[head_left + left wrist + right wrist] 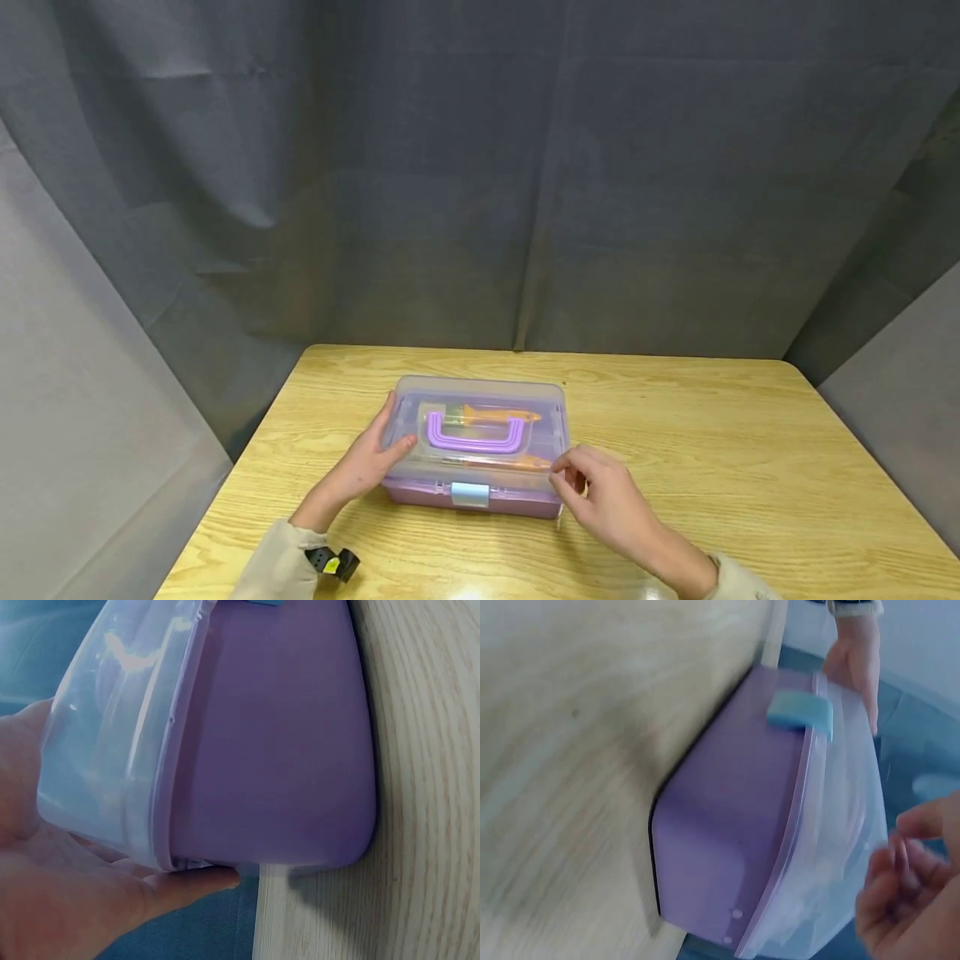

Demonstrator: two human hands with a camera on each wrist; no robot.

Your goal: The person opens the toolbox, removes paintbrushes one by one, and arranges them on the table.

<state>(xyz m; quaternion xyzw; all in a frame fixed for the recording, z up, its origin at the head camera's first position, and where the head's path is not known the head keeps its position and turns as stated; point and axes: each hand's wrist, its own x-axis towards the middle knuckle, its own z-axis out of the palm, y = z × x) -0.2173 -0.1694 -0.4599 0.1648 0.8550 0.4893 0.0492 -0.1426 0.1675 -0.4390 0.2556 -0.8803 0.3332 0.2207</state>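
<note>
A purple storage box (510, 502) with a clear lid (480, 386) sits on the table, lid down. The lid has a purple carry handle (474, 444), and a pale blue latch (470, 494) is on the front. Under the clear plastic show two orange-handled brushes, the upper brush (495, 414) with a wide head. At the box's left end rests my left hand (367, 462), its thumb over the lid and its straight fingers along the side. My right hand (606, 500) is by the front right corner of the lid, fingers loosely bent. Nothing shows between them; contact with the lid is unclear.
The wooden table (720, 442) extends right of the box, with its far edge behind. A dark grey curtain (450, 208) hangs beyond that edge, and pale panels (82, 417) flank both sides. A black strap (330, 562) circles the left wrist.
</note>
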